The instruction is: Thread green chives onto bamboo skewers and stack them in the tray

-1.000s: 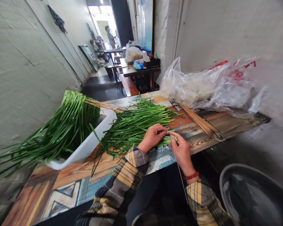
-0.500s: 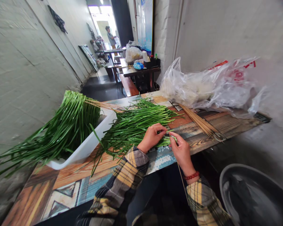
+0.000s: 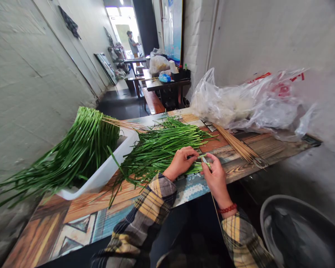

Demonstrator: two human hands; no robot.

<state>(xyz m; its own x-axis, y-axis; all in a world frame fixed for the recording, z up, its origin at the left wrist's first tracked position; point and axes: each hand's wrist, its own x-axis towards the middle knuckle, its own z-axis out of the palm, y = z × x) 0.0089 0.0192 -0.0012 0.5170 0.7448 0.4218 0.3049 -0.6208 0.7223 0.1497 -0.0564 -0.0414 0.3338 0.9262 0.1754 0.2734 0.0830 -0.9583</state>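
My left hand [image 3: 182, 160] is closed with thumb and fingers pinching the pale ends of garlic chives [image 3: 202, 155]. Close beside it, my right hand [image 3: 215, 176] holds a thin bamboo skewer [image 3: 216, 210], which slants down past the wrist toward my lap. The skewer's upper tip lies near the pinched stalk ends; I cannot tell whether it pierces them. Under and behind my hands spreads a loose pile of green chives [image 3: 170, 143] on the wooden-patterned table [image 3: 80, 208]. At left, a thick row of chives [image 3: 93, 137] rests in a white tray [image 3: 106, 167], with skewer ends [image 3: 125, 123] sticking out.
A bundle of bamboo skewers [image 3: 234, 145] lies right of the pile, below clear plastic bags [image 3: 240, 102] against the wall. A grey basin [image 3: 293, 230] stands at lower right. Farther back are another table [image 3: 159, 85], a bench [image 3: 154, 100] and a person [image 3: 133, 45] near the doorway.
My right index finger has lifted slightly away from the thumb, showing more of the chive ends. My left hand keeps its pinch, and the view has shifted slightly.
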